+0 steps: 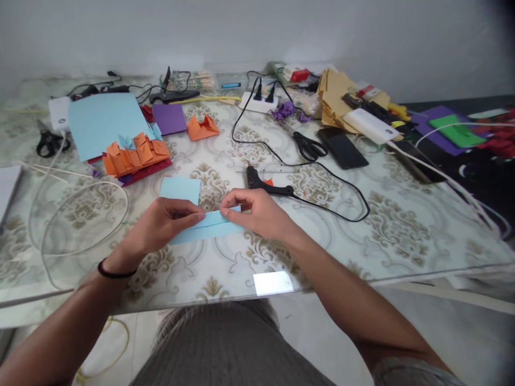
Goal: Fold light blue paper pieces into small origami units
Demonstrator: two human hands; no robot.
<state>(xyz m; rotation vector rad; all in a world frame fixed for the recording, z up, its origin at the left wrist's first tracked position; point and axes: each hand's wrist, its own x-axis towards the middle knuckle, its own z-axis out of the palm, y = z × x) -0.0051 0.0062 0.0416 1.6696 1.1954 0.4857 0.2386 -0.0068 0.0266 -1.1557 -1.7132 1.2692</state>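
Note:
A light blue sheet of paper [213,230] with a fold along its far side lies in front of me on the patterned table. My left hand [171,219] pinches the left part of the fold between thumb and fingers. At the right end, my right hand [251,210] grips the same fold, thumb on the near side and fingers curled behind. Just beyond my left hand is a flat light blue paper square [181,188]. A black hot glue gun [269,183] rests past my right hand, an orange scrap beside it.
Folded orange paper pieces [139,154] and a large blue sheet [107,120] lie back left. Black scissors [309,146] and a phone [343,147] are right of the glue gun. Its cord loops across the table to a white power strip [259,102]. A white cable [127,201] curls at left.

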